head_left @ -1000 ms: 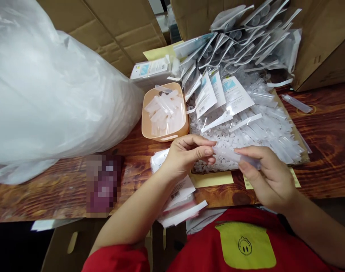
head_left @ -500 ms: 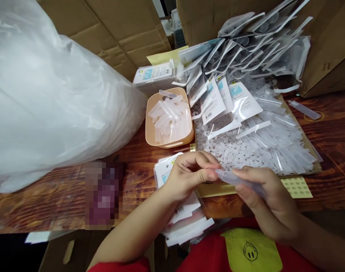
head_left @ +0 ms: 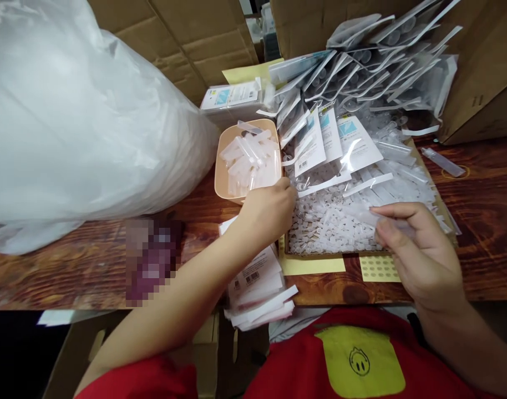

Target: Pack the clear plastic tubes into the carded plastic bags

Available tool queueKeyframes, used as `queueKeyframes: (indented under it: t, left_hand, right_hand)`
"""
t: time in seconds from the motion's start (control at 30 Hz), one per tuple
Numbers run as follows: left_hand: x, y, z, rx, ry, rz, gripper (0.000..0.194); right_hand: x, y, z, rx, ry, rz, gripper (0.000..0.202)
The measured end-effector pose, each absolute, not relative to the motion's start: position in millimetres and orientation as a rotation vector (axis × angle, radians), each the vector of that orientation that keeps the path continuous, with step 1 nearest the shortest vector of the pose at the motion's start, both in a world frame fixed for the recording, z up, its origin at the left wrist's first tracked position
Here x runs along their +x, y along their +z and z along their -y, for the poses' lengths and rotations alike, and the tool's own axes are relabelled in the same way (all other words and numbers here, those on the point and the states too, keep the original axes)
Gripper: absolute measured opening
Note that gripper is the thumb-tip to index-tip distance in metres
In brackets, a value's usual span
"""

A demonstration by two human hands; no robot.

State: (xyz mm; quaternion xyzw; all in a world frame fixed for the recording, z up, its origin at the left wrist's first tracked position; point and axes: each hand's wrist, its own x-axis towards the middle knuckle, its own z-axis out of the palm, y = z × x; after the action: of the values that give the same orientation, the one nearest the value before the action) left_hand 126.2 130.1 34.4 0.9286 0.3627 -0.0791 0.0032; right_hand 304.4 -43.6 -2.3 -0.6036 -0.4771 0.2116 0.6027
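1. R hand (head_left: pixel 422 255): thumb + fingers pinching a clear plastic tube (head_left: pixel 359 214), held over the R part of the cardboard tray (head_left: pixel 315 254), slightly tilted.
2. L hand (head_left: pixel 270 208): curled, knuckles up, at the tray's L edge, just beside the orange tub (head_left: pixel 220 185). Fingertips hidden; can't tell if pinching anything.
3. Change: half a sec ago both hands were at the tube, L at its narrow end. Now L is off it, over by the tub/tray gap; R holds it alone. So two-handed work on this tube is paused, judging from here.
4. Around: small plastic bits (head_left: pixel 320 227) under/between the hands; loose tubes (head_left: pixel 411 188) on tray's R side; bags w/ printed cards (head_left: pixel 349 144) on top, toward back.
5. Stack of bagged cards (head_left: pixel 259 282) near L forearm, at table edge.
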Motion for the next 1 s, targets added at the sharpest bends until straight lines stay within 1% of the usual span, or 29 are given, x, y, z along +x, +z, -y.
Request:
queueKeyframes:
  t: [0.07, 0.17, 0.37, 0.5, 0.63, 0.67, 0.73, 0.8, 0.87, 0.93, 1.0]
  left_hand:
    - [135.4, 30.2, -133.1, 2.966, -0.372, -1.083, 0.03]
    - [143.8, 29.6, -134.0, 2.997, -0.454, -1.016, 0.034]
    - [160.9, 38.6, -125.1, 2.912, -0.523, -1.149, 0.031]
    - [168.7, 40.2, -124.5, 2.926, -0.504, -1.111, 0.034]
    - [158.2, 39.8, -130.6, 2.925, -0.394, -1.099, 0.029]
    - [152.8, 39.9, -131.9, 2.909, -0.308, -1.104, 0.028]
    - [140.7, 40.1, -131.3, 2.816, -0.023, -1.086, 0.03]
    - [129.8, 40.0, -124.6, 2.559, 0.353, -1.0, 0.032]
    - [122.8, 39.0, -110.8, 2.091, 0.641, -0.894, 0.026]
    - [120.5, 37.0, -92.4, 1.522, 0.729, -0.829, 0.025]
    - [121.5, 34.8, -74.0, 1.061, 0.668, -0.809, 0.032]
  right_hand:
    - [302.7, -2.1, 47.2, -1.477, 0.291, 1.293, 0.016]
    - [303.9, -0.9, 47.7, -1.464, 0.075, 1.521, 0.018]
    - [311.8, -4.0, 47.2, -1.366, 0.006, 1.695, 0.019]
    - [316.3, -7.7, 50.9, -1.35, -0.016, 1.705, 0.022]
    - [324.6, -10.5, 54.5, -1.356, -0.085, 1.69, 0.025]
    - [326.4, -10.8, 55.0, -1.354, -0.1, 1.687, 0.027]
    - [328.2, -10.5, 55.5, -1.341, -0.122, 1.682, 0.031]
    - [327.1, -8.9, 55.5, -1.298, -0.142, 1.671, 0.037]
    - [323.5, -6.1, 55.6, -1.227, -0.168, 1.666, 0.043]
    - [318.7, -2.9, 56.1, -1.16, -0.182, 1.667, 0.047]
    - [314.3, 0.1, 57.2, -1.118, -0.185, 1.68, 0.047]
